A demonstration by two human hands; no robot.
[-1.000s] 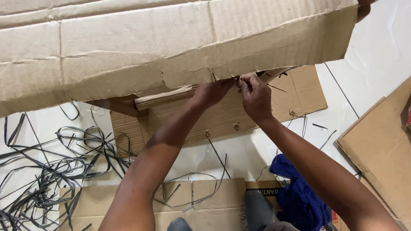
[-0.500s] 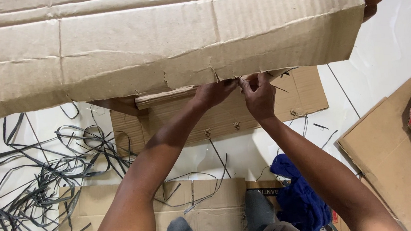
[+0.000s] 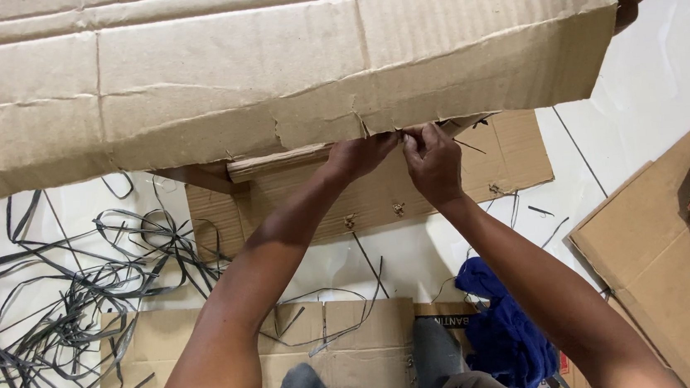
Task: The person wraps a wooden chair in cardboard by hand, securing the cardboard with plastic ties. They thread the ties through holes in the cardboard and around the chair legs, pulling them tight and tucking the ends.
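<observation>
Sitting on white tiled floor point(image 3: 668, 82), knees over flat cardboard sheet point(image 3: 350, 343) w/ blue cloth point(image 3: 503, 334) just beside on right. Lying to left: tangle of black plastic straps point(image 3: 55, 302). Reaching fwd w/ both arms; left hand point(image 3: 362, 155) & right hand point(image 3: 434, 161) touching each other at torn lower edge of big cardboard box point(image 3: 267, 68), which is filling the far top of view. Both grips clenched, pinching at that edge; what's between fingers too small to tell. Lying under hands: smaller cardboard piece point(image 3: 378, 195) w/ strap ends.

two hands point(image 3: 358, 155), perhaps five cardboard pieces point(image 3: 267, 68), one blue cloth point(image 3: 503, 334)
</observation>
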